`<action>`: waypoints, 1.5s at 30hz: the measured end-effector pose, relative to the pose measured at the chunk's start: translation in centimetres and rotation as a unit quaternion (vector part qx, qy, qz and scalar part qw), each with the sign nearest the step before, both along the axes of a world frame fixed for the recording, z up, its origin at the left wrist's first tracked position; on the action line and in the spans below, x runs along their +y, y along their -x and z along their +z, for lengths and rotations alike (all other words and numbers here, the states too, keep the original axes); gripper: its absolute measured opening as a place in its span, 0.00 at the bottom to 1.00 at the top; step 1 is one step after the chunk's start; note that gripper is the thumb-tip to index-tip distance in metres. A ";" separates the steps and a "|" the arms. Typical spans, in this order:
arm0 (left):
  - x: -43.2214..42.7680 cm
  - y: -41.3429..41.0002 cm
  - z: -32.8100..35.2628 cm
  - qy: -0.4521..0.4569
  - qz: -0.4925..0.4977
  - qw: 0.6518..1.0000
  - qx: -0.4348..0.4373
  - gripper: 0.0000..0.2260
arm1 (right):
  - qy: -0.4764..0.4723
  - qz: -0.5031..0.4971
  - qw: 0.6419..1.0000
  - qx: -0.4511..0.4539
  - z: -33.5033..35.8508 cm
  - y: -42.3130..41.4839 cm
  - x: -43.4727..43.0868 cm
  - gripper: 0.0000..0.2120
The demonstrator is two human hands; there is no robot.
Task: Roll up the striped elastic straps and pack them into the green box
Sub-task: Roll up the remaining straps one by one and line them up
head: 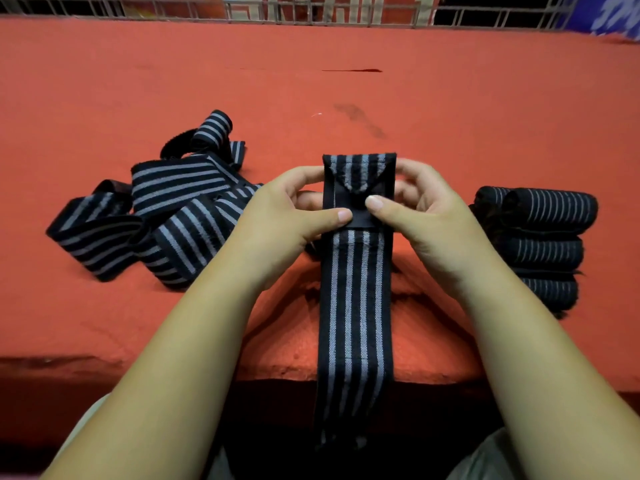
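Note:
A black strap with grey stripes [355, 306] runs from the table's middle down over the front edge toward my lap. Its far end is folded over, with a black patch under my thumbs. My left hand [287, 209] grips the folded end from the left, and my right hand [426, 209] grips it from the right. A heap of loose, unrolled striped straps [166, 216] lies to the left. Three rolled straps [543, 247] lie stacked at the right. No green box is in view.
The table is covered in red-orange cloth [346, 91] with a dark stain [360, 119] beyond the strap. A metal railing [311, 12] runs along the far edge. The front edge [104, 365] is close to my body.

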State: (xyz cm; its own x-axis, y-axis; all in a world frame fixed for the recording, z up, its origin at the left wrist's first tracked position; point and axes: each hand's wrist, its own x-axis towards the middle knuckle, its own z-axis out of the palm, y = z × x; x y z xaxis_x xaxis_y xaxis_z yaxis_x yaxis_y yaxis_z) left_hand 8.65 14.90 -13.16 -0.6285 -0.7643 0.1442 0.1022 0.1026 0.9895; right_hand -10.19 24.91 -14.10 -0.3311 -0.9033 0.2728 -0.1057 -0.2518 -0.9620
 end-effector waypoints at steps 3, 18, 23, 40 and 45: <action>-0.2 -0.1 0.2 0.000 0.023 1.000 0.019 0.21 | -0.088 0.022 0.995 0.046 -1.1 0.4 0.6 0.12; -0.2 -0.2 0.5 0.057 0.049 0.997 -0.036 0.14 | -0.076 -0.004 0.997 -0.023 -1.6 -0.4 0.3 0.09; -0.5 -0.5 0.7 0.059 0.033 0.995 -0.079 0.13 | -0.045 -0.058 0.997 0.029 -2.1 -0.9 -0.2 0.06; -2.6 1.5 -0.7 0.133 0.159 0.978 -0.014 0.08 | -0.128 -0.024 0.991 -0.039 -2.5 -0.9 -1.1 0.10; -2.8 0.5 -0.4 0.123 0.122 0.985 -0.017 0.12 | -0.092 -0.002 0.992 -0.082 -1.8 -0.9 -0.6 0.08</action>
